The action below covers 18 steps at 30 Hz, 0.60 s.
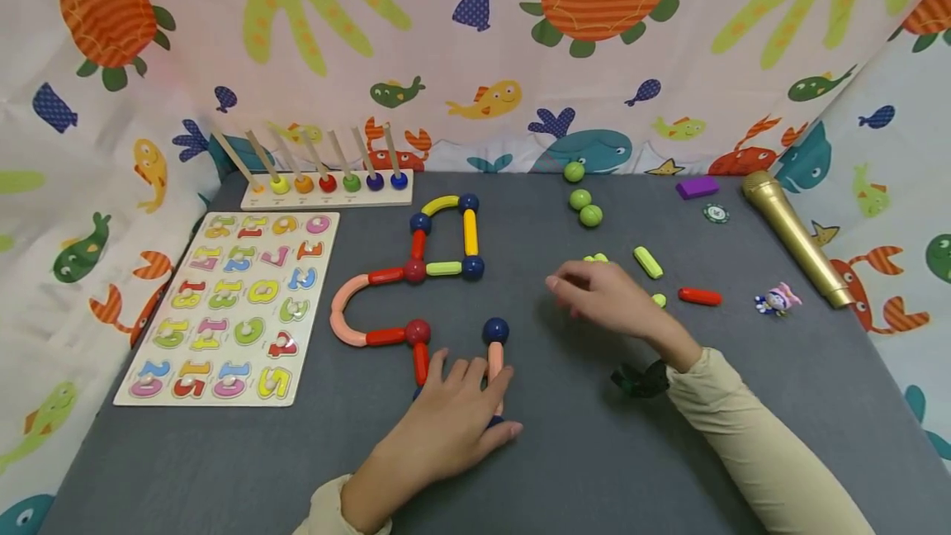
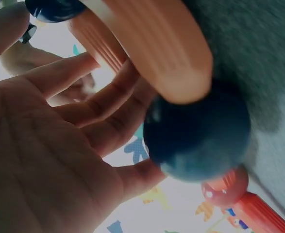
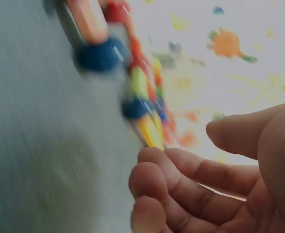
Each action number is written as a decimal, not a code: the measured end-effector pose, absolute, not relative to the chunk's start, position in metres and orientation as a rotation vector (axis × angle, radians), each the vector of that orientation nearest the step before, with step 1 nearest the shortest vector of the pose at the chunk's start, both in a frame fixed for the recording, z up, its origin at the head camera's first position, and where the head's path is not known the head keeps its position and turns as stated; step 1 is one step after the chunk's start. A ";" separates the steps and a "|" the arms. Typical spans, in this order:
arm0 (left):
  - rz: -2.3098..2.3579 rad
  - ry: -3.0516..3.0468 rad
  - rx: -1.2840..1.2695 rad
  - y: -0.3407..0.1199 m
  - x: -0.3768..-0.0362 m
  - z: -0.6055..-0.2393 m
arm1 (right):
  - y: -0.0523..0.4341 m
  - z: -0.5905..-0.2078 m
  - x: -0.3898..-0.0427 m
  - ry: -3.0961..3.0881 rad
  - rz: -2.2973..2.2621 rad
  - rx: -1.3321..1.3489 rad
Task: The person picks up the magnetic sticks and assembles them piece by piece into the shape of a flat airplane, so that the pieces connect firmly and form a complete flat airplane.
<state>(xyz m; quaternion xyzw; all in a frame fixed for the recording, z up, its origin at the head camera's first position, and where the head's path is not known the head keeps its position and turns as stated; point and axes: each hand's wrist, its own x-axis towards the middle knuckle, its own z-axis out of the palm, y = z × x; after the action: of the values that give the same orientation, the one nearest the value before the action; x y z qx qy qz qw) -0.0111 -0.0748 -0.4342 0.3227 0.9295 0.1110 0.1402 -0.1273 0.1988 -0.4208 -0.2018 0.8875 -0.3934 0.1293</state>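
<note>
At the near middle of the grey worktop [image 1: 565, 469] I see my left hand [image 1: 446, 419] lying flat, fingers straight, over a peach rod [image 1: 494, 360] and the dark blue ball [image 1: 494, 421] at its near end; a second blue ball [image 1: 495, 330] caps the far end. The hand presses rather than clamps: no finger curls round the rod. My right hand [image 1: 605, 297] hovers further right, fingers loosely bent, its grip holding nothing I can make out.

The left wrist view shows what the head view hides: the blue ball under the palm sits against the rod's end, with a red ball and a red rod just beyond. The right wrist view is blurred; it gives only curled fingers [image 3: 181, 194] and a smear of coloured rods.

Left of the hand, the built chain [image 1: 416, 287] counts, as far as I can see, five blue balls, two red balls, four red rods, three yellow rods and one curved peach piece. Loose pieces to the right: three green balls [image 1: 583, 198], a yellow-green rod [image 1: 648, 262], a red rod [image 1: 699, 296], and small yellow-green bits near the right hand.

Further out lies a number puzzle board [image 1: 234, 304]; digits such as 7, 2, 5 and 15 can be read. Behind it stands a peg rack [image 1: 327, 187] with seven beads. On the right are a purple block [image 1: 697, 187], a gold microphone [image 1: 795, 235] and a small figurine [image 1: 776, 300].
</note>
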 end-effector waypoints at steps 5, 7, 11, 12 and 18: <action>0.527 2.751 0.841 -0.098 -0.017 -0.427 | 0.251 -0.412 -0.141 2.897 -1.026 -0.462; 0.579 2.851 0.721 -0.111 -0.021 -0.424 | 0.270 -0.416 -0.150 2.990 -0.894 -0.399; 0.655 2.969 0.356 -0.131 -0.027 -0.421 | 0.298 -0.426 -0.162 2.962 -0.679 -0.269; 0.659 2.960 0.272 -0.134 -0.028 -0.421 | 0.303 -0.427 -0.163 2.935 -0.651 -0.247; 0.689 2.778 0.090 -0.135 -0.026 -0.435 | 0.312 -0.438 -0.170 2.902 -0.609 -0.276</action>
<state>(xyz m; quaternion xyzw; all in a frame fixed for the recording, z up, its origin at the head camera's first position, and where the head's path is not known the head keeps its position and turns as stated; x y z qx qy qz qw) -0.0256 -0.1347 -0.4346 0.0312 0.9607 0.2384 0.1386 -0.1695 0.3116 -0.4375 -0.0924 0.9712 -0.2037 0.0816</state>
